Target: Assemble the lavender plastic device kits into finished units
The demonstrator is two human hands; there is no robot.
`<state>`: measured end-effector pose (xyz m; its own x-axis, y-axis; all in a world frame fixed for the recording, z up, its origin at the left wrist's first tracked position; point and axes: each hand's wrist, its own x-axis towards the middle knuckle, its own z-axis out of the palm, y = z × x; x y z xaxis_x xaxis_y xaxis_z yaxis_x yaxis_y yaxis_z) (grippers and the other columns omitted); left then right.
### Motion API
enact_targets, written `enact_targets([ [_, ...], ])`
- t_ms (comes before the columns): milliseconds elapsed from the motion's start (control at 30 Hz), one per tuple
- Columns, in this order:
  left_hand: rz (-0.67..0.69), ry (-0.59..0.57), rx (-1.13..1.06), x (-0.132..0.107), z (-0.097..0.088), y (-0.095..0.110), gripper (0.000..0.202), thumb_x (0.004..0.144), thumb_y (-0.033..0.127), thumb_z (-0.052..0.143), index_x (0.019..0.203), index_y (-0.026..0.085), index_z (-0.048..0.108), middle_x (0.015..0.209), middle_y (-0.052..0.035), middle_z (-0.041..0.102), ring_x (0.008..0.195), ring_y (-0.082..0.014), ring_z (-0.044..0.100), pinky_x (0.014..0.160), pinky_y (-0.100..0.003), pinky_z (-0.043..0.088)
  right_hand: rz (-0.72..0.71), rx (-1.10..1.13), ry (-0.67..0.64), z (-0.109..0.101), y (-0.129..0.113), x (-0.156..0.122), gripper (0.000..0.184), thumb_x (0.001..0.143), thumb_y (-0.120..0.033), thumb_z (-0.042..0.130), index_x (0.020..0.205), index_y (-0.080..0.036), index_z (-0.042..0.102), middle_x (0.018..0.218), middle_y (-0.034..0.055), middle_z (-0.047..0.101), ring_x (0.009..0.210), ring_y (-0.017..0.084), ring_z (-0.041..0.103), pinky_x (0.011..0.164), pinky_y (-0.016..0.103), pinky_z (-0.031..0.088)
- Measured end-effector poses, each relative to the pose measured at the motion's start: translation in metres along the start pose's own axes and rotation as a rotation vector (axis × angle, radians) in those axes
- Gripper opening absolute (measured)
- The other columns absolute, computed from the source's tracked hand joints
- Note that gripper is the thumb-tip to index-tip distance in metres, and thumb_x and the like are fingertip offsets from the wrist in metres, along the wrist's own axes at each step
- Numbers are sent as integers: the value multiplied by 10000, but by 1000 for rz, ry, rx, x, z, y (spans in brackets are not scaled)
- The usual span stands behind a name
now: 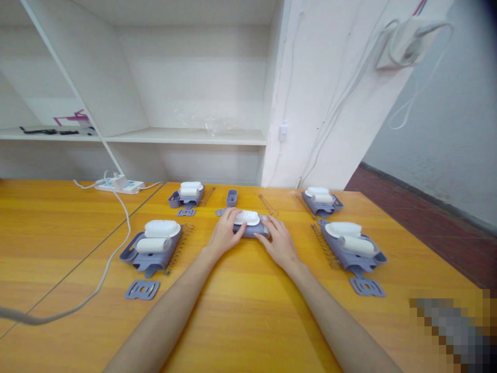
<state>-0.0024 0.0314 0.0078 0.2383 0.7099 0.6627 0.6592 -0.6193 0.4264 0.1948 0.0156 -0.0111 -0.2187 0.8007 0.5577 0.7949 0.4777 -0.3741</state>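
Note:
At the middle of the table, a grey plastic holder (250,231) lies with a white oval piece (248,218) on top. My left hand (227,230) is closed around its left end, the thumb at the front and the fingers over the white piece's left side. My right hand (280,239) grips the right end, fingers on top and thumb along the front edge. Part of a translucent or white item shows under the right fingers, its kind unclear. Just behind are a small grey cup (232,197) and a flat slotted grey plate (220,212), partly hidden by my left hand.
Similar grey sets with white pieces and rolls stand at left (153,246), back left (188,192), right (354,244) and back right (321,200). Wire coils (268,205) lie near them. A power strip (120,185) and a white cable (112,254) occupy the left side.

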Motion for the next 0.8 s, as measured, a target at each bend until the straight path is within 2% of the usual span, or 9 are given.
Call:
enact_targets([
  [567, -101, 103, 80, 2, 1, -3, 316, 822, 228, 493, 1130, 179, 442, 1095, -101, 496, 1060, -221, 496, 944, -393, 407, 4, 1, -1, 1, 0, 0, 425, 824, -433, 541, 1183, -207, 546, 1268, 107, 496, 1147, 265, 452, 937, 437, 405],
  [800, -58, 75, 61, 1, -1, 0, 317, 801, 201, 493, 1114, 182, 451, 1083, -93, 509, 1053, -215, 497, 941, -380, 406, -1, 8, 7, 1, 0, 0, 427, 818, -434, 548, 1183, -212, 548, 1263, 112, 499, 1145, 267, 456, 936, 445, 404],
])
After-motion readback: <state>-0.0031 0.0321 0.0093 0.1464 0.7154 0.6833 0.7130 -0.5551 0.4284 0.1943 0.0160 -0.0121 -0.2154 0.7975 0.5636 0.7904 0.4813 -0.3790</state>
